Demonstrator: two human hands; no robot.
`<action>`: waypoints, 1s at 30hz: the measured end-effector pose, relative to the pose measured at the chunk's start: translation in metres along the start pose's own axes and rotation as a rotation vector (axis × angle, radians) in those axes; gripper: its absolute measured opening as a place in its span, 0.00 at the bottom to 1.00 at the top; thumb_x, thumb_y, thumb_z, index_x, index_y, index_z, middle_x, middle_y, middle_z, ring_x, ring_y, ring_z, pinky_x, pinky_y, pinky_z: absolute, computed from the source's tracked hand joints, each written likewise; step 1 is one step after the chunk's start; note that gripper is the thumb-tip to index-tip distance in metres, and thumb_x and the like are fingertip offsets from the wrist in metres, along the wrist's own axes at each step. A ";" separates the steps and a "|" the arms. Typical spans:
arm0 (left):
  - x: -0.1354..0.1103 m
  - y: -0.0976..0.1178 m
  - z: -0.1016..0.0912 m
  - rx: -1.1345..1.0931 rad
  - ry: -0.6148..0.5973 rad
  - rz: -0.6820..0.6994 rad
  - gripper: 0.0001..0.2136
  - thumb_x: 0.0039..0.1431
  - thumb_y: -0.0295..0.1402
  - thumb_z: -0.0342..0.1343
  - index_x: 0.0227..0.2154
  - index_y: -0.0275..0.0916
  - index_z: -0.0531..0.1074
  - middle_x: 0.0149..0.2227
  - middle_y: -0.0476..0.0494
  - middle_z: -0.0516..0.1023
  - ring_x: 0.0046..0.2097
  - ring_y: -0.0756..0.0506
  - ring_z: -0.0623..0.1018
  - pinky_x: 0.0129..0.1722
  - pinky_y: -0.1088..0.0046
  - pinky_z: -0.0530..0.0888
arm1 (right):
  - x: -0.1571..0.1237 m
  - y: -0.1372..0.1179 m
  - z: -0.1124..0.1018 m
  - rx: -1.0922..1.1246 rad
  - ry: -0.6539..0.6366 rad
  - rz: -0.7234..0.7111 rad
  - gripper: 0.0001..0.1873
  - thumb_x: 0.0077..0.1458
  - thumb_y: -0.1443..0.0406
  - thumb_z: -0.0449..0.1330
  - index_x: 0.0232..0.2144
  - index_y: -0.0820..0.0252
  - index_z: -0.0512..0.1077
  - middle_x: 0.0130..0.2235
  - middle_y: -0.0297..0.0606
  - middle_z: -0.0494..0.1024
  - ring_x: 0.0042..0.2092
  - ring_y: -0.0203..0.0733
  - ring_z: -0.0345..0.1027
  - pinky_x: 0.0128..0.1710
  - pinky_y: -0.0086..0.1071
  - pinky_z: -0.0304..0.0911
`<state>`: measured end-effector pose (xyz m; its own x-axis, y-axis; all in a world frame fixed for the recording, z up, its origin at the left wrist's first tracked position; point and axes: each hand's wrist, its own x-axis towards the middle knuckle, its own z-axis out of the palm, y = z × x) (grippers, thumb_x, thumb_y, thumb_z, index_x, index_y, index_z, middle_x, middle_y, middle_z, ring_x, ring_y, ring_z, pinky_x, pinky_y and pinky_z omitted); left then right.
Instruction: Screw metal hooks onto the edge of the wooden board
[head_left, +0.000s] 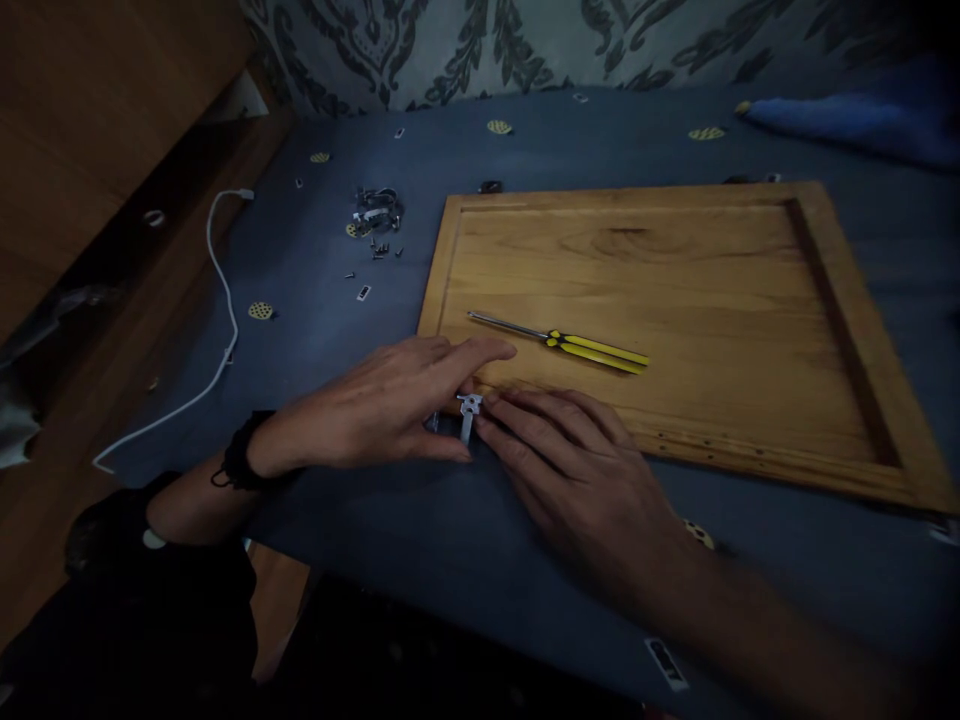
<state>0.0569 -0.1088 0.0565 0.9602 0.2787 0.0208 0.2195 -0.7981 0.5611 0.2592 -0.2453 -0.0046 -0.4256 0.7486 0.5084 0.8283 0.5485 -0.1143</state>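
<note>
A metal cabinet hinge (470,405) sits at the near left corner of a wooden cabinet door (622,290), its arm pointing toward me past the edge. My left hand (390,400) surrounds the hinge from the left, index finger stretched over the door and thumb extended below; its other fingers are mostly hidden. From the right, my right hand (570,460) has its fingertips against the hinge, with the remaining fingers along the door's near rail. On the panel, just beyond both hands, lies a screwdriver (559,342) with a yellow and black handle.
Several more metal hinges (377,210) are piled on the blue patterned cloth (315,250) at the back left. Loose screws (380,250) lie nearby. A white cable (225,280) runs along the left side. Blue fabric (847,120) lies at the far right.
</note>
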 end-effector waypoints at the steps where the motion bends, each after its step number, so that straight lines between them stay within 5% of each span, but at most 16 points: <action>1: 0.000 -0.001 0.001 -0.003 0.009 0.003 0.37 0.60 0.37 0.68 0.67 0.45 0.54 0.56 0.37 0.76 0.58 0.37 0.76 0.56 0.57 0.74 | 0.000 0.000 0.000 -0.002 0.004 0.000 0.16 0.68 0.73 0.54 0.53 0.68 0.76 0.56 0.45 0.80 0.57 0.53 0.71 0.57 0.49 0.65; 15: -0.001 -0.002 0.005 -0.050 0.024 -0.062 0.37 0.59 0.36 0.68 0.67 0.47 0.56 0.50 0.41 0.76 0.50 0.40 0.77 0.49 0.59 0.76 | -0.003 -0.005 -0.001 -0.023 -0.045 0.034 0.20 0.71 0.71 0.46 0.55 0.68 0.75 0.59 0.44 0.78 0.60 0.54 0.67 0.61 0.50 0.59; 30: 0.000 0.000 0.003 -0.087 0.008 -0.064 0.36 0.60 0.36 0.68 0.67 0.46 0.56 0.52 0.40 0.76 0.52 0.39 0.77 0.50 0.60 0.76 | -0.003 -0.005 -0.002 -0.023 -0.049 0.036 0.20 0.72 0.72 0.46 0.54 0.68 0.76 0.59 0.44 0.78 0.59 0.53 0.66 0.60 0.50 0.60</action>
<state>0.0572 -0.1101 0.0537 0.9432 0.3322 -0.0104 0.2638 -0.7291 0.6315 0.2568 -0.2513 -0.0039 -0.4122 0.7852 0.4621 0.8514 0.5126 -0.1116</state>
